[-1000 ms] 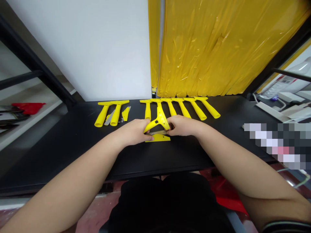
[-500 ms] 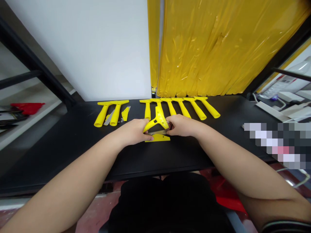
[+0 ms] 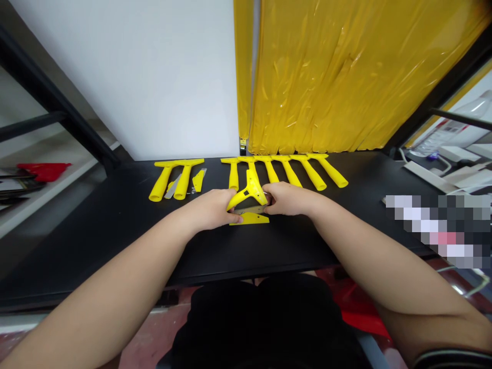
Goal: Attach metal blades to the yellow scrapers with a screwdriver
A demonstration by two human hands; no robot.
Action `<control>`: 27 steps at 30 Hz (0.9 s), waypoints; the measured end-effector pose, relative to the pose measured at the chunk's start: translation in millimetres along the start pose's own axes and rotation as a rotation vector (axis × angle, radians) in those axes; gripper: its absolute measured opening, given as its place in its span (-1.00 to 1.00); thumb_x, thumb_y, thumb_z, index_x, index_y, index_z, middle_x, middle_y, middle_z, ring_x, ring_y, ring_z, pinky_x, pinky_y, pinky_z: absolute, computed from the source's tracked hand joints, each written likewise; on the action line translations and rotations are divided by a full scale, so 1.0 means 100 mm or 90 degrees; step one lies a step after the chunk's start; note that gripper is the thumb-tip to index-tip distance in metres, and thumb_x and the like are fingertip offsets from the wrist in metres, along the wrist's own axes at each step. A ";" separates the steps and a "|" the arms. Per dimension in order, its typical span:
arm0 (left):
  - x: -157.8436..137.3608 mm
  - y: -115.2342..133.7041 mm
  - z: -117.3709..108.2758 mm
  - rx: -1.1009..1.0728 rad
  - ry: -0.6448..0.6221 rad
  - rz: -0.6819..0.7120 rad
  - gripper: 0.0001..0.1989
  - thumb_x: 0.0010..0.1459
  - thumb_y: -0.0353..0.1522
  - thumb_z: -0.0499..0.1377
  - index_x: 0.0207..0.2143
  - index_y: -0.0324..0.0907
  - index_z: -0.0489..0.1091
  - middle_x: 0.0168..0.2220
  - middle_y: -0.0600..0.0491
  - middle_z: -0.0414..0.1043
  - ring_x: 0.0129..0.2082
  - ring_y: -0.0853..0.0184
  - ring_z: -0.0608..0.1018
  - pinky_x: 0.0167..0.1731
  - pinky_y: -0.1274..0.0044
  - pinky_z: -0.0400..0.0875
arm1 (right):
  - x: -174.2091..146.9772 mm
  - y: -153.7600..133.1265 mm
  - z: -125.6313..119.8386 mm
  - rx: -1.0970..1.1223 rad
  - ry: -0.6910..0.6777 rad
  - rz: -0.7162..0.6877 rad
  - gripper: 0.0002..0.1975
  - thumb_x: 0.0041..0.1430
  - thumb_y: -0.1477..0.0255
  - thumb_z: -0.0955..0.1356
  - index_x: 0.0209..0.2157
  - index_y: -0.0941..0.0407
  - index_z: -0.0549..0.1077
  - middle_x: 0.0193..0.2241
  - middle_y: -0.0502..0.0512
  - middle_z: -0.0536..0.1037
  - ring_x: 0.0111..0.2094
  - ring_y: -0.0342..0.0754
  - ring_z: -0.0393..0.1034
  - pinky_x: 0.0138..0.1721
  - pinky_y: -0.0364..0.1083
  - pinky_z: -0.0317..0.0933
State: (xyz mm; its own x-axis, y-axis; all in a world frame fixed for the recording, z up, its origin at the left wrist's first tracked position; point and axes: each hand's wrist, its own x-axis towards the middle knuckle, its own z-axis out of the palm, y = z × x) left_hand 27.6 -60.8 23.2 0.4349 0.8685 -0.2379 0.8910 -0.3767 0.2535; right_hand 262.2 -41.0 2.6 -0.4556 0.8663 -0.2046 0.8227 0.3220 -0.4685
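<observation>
My left hand [image 3: 218, 209] is closed on the left end of a yellow scraper handle [image 3: 252, 190], whose grip points away from me. My right hand [image 3: 286, 199] is closed at the other end, fingers curled against the head. A small shiny metal bit shows by its fingertips, but what it is stays unclear. Below the head a grey metal blade [image 3: 251, 210] shows between my hands. In front of it a flat yellow plate [image 3: 251, 219] with a hole lies on the black table [image 3: 246, 251], my left thumb over its left end.
Two yellow scraper handles [image 3: 184, 179] lie at the left, with a grey blade [image 3: 173, 187], small screws and another yellow plate [image 3: 198, 180]. Several more handles [image 3: 313, 173] line the table's back. A white panel [image 3: 154, 77] and a yellow plastic curtain [image 3: 338, 77] stand behind.
Hardly anything differs. The scraper handle in my hands has shifted very slightly, and both hands keep their place around its head.
</observation>
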 end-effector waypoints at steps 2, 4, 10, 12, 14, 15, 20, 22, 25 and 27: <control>-0.01 0.01 0.00 -0.013 0.002 -0.001 -0.62 0.09 -0.07 0.33 -0.20 -0.11 0.38 -0.14 -0.08 0.58 -0.20 0.07 0.60 -0.32 0.40 0.35 | 0.01 0.01 0.00 0.001 -0.009 -0.001 -0.78 0.04 0.39 0.49 -0.40 0.05 0.36 -0.40 -0.01 0.49 -0.39 -0.07 0.35 -0.42 -0.08 0.13; -0.01 0.01 0.00 -0.026 0.003 -0.001 -0.62 0.09 -0.08 0.33 -0.19 -0.11 0.39 -0.13 -0.07 0.59 -0.20 0.07 0.60 -0.30 0.40 0.36 | 0.01 0.02 0.00 0.008 -0.018 -0.009 -0.79 0.05 0.40 0.48 -0.41 0.06 0.36 -0.41 -0.03 0.48 -0.40 -0.08 0.33 -0.42 -0.08 0.13; 0.00 -0.02 0.02 -0.019 0.020 0.011 -0.59 0.08 -0.06 0.34 -0.15 -0.11 0.40 -0.04 -0.09 0.58 -0.09 0.03 0.61 -0.26 0.39 0.38 | 0.01 -0.01 -0.01 -0.006 -0.014 -0.010 -0.78 0.02 0.43 0.49 -0.40 0.07 0.36 -0.40 -0.02 0.47 -0.42 -0.09 0.30 -0.44 -0.09 0.09; 0.01 -0.03 0.02 -0.014 0.025 0.017 -0.59 0.08 -0.07 0.34 -0.15 -0.11 0.40 -0.07 -0.08 0.59 -0.11 0.03 0.62 -0.27 0.39 0.38 | 0.00 -0.02 -0.01 -0.026 -0.005 -0.006 -0.78 0.02 0.45 0.49 -0.40 0.07 0.36 -0.38 0.00 0.49 -0.41 -0.09 0.30 -0.43 -0.08 0.10; 0.01 -0.04 0.02 0.002 0.037 0.020 -0.59 0.09 -0.07 0.34 -0.15 -0.12 0.40 -0.06 -0.08 0.58 -0.10 0.02 0.61 -0.25 0.39 0.38 | -0.01 -0.03 -0.01 -0.045 0.007 -0.004 -0.77 0.02 0.46 0.50 -0.40 0.08 0.35 -0.36 0.03 0.51 -0.40 -0.08 0.31 -0.41 -0.08 0.11; 0.01 -0.05 0.02 0.011 0.043 0.022 -0.59 0.10 -0.06 0.34 -0.14 -0.12 0.40 -0.05 -0.09 0.58 -0.07 0.01 0.61 -0.23 0.38 0.38 | -0.01 -0.04 -0.01 -0.051 0.012 -0.002 -0.77 0.02 0.46 0.50 -0.40 0.08 0.36 -0.35 0.04 0.51 -0.38 -0.07 0.33 -0.41 -0.08 0.12; 0.01 -0.07 0.00 0.031 0.049 0.026 -0.52 0.10 -0.06 0.34 -0.05 -0.14 0.39 0.03 -0.15 0.54 0.03 -0.05 0.57 -0.11 0.32 0.40 | -0.04 -0.05 -0.03 -0.039 0.015 0.007 -0.85 0.04 0.49 0.47 -0.40 0.08 0.42 -0.34 0.04 0.56 -0.34 -0.05 0.40 -0.36 -0.10 0.17; 0.02 -0.08 -0.01 0.024 0.068 0.028 -0.50 0.10 -0.03 0.33 -0.06 -0.16 0.39 0.03 -0.17 0.53 0.01 -0.05 0.57 -0.12 0.31 0.40 | -0.06 -0.04 -0.07 -0.028 0.005 0.003 -0.88 0.03 0.54 0.45 -0.42 0.08 0.44 -0.37 0.02 0.56 -0.36 -0.07 0.39 -0.35 -0.10 0.17; 0.01 -0.09 -0.04 -0.016 0.138 0.023 -0.59 0.16 -0.03 0.28 -0.18 -0.15 0.38 -0.11 -0.11 0.55 -0.12 0.03 0.58 -0.20 0.33 0.40 | -0.09 0.01 -0.16 0.021 -0.009 -0.009 -0.90 0.04 0.55 0.43 -0.42 0.09 0.45 -0.42 -0.01 0.53 -0.40 -0.10 0.35 -0.37 -0.11 0.15; 0.01 -0.09 -0.06 -0.064 0.213 0.021 -0.67 0.19 -0.08 0.25 -0.22 -0.14 0.37 -0.19 -0.05 0.55 -0.19 0.11 0.57 -0.22 0.35 0.40 | -0.11 0.07 -0.22 0.088 -0.004 -0.023 -0.92 0.06 0.51 0.43 -0.40 0.09 0.46 -0.44 -0.04 0.50 -0.43 -0.12 0.32 -0.40 -0.11 0.12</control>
State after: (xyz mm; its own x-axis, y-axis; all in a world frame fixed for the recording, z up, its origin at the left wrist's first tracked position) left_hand 19.2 -54.4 25.9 0.3817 0.9201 0.0880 0.8528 -0.3873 0.3504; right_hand 280.4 -40.1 21.1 -0.4862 0.8527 -0.1911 0.7517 0.2966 -0.5891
